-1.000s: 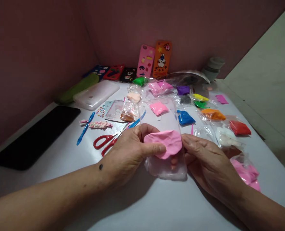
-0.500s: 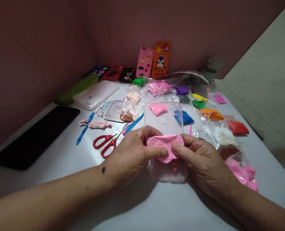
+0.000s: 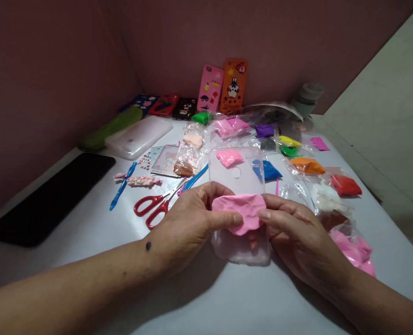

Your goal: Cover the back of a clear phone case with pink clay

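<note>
A clear phone case (image 3: 241,251) is held upright above the table between both hands. Across its middle lies a flattened sheet of pink clay (image 3: 243,209). My left hand (image 3: 199,216) grips the case and clay from the left, its thumb pressed on the clay and its fingers behind. On the right side, my right hand (image 3: 297,228) pinches the clay's edge, thumb in front and other fingers partly hidden behind. Through the upper part of the case, a light pink clay pack (image 3: 229,158) shows.
Red-handled scissors (image 3: 159,207) and a blue tool (image 3: 123,188) lie left of the hands, beyond them a black phone (image 3: 53,200). Bagged clay, including a red pack (image 3: 346,184), spreads behind and right. Decorated cases, one orange (image 3: 233,86), lean on the wall.
My right thumb has slid right, from the clay's middle to its right edge. My left hand and the case have barely moved.
</note>
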{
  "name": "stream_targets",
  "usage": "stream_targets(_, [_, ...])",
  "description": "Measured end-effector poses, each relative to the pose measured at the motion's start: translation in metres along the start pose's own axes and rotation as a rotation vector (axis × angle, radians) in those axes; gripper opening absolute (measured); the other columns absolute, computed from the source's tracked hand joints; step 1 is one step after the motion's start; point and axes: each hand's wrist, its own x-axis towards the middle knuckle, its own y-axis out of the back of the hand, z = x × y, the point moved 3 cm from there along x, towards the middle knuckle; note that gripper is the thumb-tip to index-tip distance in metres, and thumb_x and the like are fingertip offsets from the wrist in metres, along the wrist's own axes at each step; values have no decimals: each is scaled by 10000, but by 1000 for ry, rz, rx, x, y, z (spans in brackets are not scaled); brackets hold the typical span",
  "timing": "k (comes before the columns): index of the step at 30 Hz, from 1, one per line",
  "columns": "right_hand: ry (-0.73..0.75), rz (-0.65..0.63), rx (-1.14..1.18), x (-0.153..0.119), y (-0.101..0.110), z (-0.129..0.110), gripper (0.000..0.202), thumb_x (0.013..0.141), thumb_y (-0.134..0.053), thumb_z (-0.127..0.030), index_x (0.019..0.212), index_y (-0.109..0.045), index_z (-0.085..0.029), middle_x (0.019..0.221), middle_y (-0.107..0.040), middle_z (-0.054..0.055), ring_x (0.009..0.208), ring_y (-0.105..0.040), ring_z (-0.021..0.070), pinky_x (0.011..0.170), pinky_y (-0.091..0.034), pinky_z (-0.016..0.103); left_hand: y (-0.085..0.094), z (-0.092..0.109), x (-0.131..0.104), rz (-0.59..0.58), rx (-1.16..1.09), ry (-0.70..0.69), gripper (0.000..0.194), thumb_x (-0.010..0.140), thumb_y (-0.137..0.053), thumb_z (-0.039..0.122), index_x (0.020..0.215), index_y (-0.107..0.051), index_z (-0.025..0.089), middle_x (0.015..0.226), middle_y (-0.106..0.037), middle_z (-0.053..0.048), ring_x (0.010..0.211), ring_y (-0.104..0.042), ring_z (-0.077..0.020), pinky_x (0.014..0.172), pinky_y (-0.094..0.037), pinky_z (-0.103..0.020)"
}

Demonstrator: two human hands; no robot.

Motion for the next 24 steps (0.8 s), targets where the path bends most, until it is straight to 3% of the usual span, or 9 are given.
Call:
stream_targets(3, [-12, 7, 6, 1, 1, 1, 151, 811, -669, -296, 700, -636, -199, 649, -568, 4, 566, -494, 128, 526, -398, 251, 0, 0, 0, 3, 10, 4, 263, 669, -744, 214, 877, -592, 165, 754, -634, -19, 680, -574, -152, 646, -426, -287])
stream_targets(8, [14, 99, -239, 1, 8, 6, 205, 778, -726, -362, 743, -621, -190, 683, -568, -8, 624, -523, 132, 581, -429, 260, -1, -1, -1, -33, 49, 7, 224, 703, -733, 236, 863, -590, 174, 750, -615, -7, 672, -552, -135, 624, -400, -270])
stream_targets(12, [-13, 91, -188, -1, 8, 8, 245, 804, -700, -387, 727, -582, -185, 651, -547, -24, 581, -502, 109, 555, -417, 241, -2, -1, -1, -49, 43, 6, 222, 719, -721, 226, 884, -584, 167, 769, -607, -6, 693, -542, -126, 637, -396, -262])
stream_targets(18, [-21, 15, -109, 0, 3, 5, 90, 843, -650, -275, 833, -650, -185, 720, -619, 5, 606, -533, 107, 553, -416, 217, -2, 1, 0, -45, 32, 48, 244, 697, -730, 225, 884, -594, 150, 765, -616, -19, 682, -544, -130, 631, -390, -264])
stream_targets(21, [-19, -12, -50, 0, 2, 3, 57, 821, -618, -149, 802, -660, -184, 730, -620, 4, 617, -530, 99, 560, -411, 205, -2, 1, -1, -23, 7, 49, 255, 679, -738, 215, 880, -594, 150, 750, -618, -19, 667, -548, -130, 630, -394, -269])
stream_targets(24, [-9, -29, 32, 0, 1, 1, 80, 805, -635, -163, 726, -641, -174, 672, -595, 0, 577, -511, 94, 532, -400, 200, -1, 0, -1, -26, 0, 35, 254, 685, -727, 207, 898, -601, 152, 787, -635, -34, 702, -570, -147, 660, -411, -288])
